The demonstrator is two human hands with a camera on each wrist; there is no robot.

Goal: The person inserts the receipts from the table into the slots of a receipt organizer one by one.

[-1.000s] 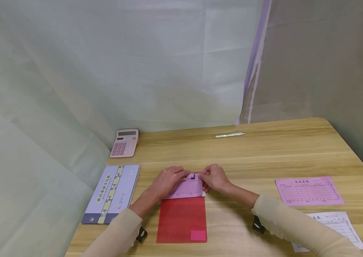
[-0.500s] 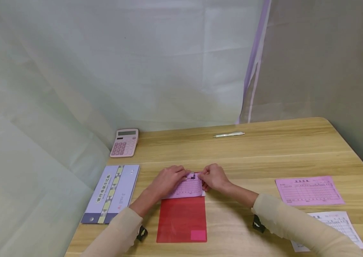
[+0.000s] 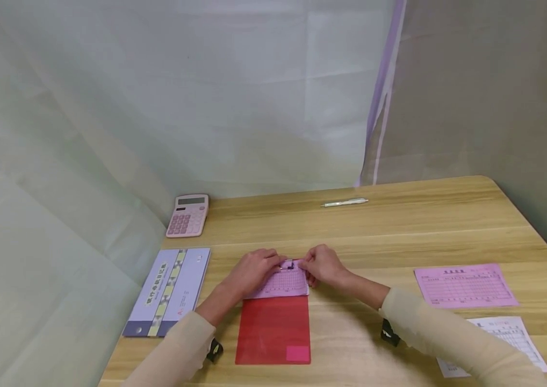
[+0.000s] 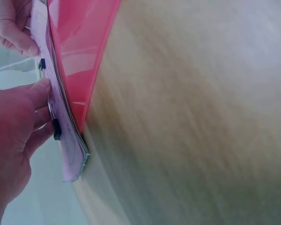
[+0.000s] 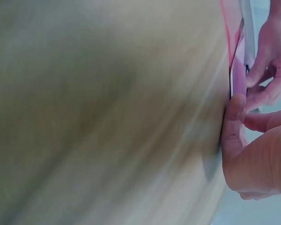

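Observation:
A red clipboard [image 3: 273,330] lies on the table with pink printed forms [image 3: 284,283] across its upper half. At its top edge is a metal clip [image 3: 291,264]; black tips on the clip [image 4: 56,129] show in the left wrist view. My left hand [image 3: 254,271] grips the clip at the top left, thumb on the front and fingers behind. My right hand [image 3: 324,266] pinches the upper right edge of the forms between thumb and bent fingers. In the right wrist view, the right hand [image 5: 257,154] is close below the left one.
A lilac ledger book [image 3: 167,293] lies at left, with a pink calculator [image 3: 187,216] behind it. A white pen [image 3: 344,202] rests near the table's back edge. To the right are a pink form [image 3: 466,286] and a white form [image 3: 512,338], partly under the right sleeve.
Both hands keep their hold almost in place. The pale edge at the lower right corner of the pink forms shows less than before.

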